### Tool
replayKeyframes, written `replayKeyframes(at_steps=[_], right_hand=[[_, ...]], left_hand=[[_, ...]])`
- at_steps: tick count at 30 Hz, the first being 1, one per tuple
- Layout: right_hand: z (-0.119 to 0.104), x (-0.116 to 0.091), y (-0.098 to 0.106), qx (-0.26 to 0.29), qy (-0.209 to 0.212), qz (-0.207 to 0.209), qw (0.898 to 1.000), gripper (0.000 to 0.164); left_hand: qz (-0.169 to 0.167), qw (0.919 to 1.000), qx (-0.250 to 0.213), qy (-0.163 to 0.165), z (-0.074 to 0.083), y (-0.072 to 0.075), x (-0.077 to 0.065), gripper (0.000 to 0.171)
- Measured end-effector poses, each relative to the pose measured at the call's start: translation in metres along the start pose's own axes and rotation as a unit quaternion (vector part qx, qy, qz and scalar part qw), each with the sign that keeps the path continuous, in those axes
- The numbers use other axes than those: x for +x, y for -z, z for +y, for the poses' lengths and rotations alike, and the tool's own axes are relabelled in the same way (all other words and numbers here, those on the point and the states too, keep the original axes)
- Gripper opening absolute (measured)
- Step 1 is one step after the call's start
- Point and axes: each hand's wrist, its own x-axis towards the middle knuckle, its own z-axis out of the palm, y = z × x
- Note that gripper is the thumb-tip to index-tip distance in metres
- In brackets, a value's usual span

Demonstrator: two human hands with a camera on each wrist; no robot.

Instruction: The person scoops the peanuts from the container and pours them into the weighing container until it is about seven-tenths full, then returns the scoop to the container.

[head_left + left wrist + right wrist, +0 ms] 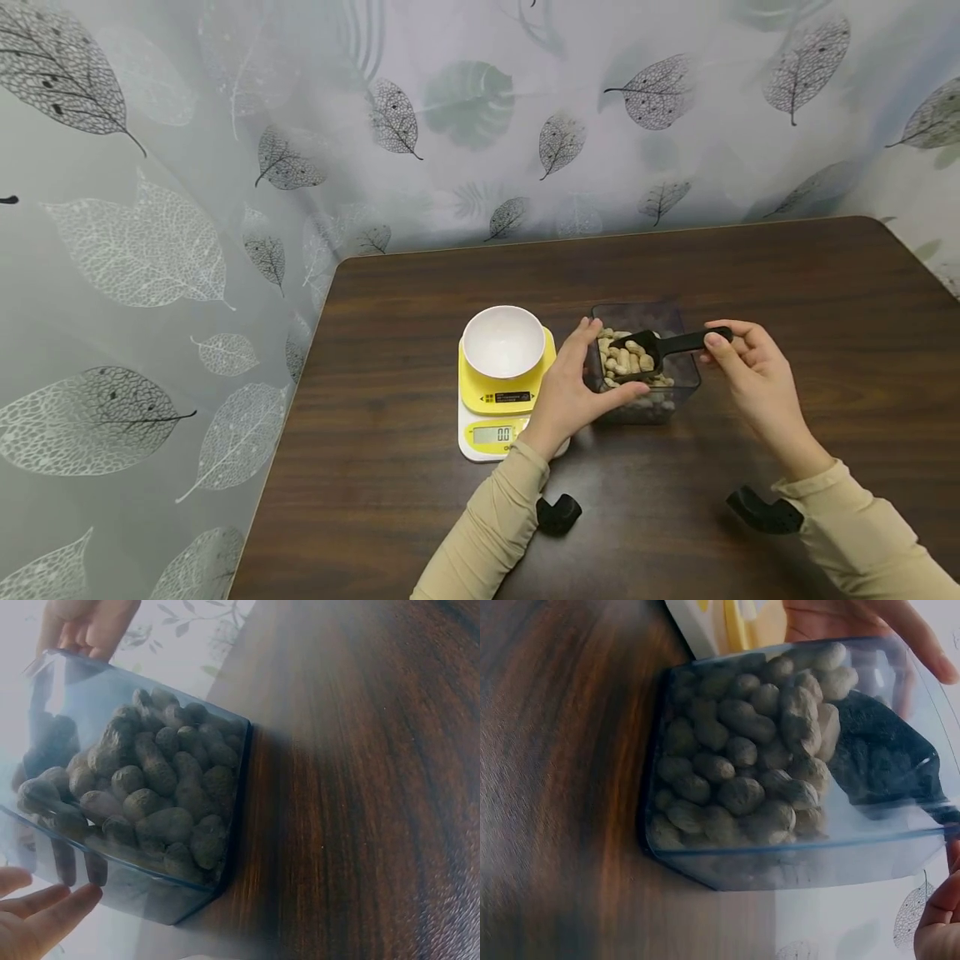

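Brown table [367,467], perhaps cloth backdrop [465,183].

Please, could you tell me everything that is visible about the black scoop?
The black scoop looks like plastic, with a broad open bowl and a straight, narrow handle. The bowl is inside the see-through box, with peanuts in it and around it. The handle extends over the box's right rim, and the right hand pinches its end. Whether the left thumb touches it is unclear.

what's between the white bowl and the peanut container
The head view shows the left hand there, plus part of the yellow-and-white scale and a sliver of table.
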Motion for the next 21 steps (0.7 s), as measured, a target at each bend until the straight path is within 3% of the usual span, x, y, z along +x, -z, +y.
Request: replayKeyframes(at_steps=[4,11,21], right_hand=[[0.011,-0.001,0.0,0.066,0.01,0.022,0.998,0.024],[-0.008,-0.009,-0.016,0.177,0.004,0.028,0.984,0.018],[-0.009,-0.01,-0.014,0.234,-0.001,0.052,0.971,0.018]], left_hand=[[0.002,1.0,0.001,-0.002,-0.001,0.0,0.0,0.087],[0.006,1.0,0.007,0.002,-0.001,0.001,0.0,0.089],[0.001,1.0,-0.005,0.006,0.002,0.002,0.001,0.088]])
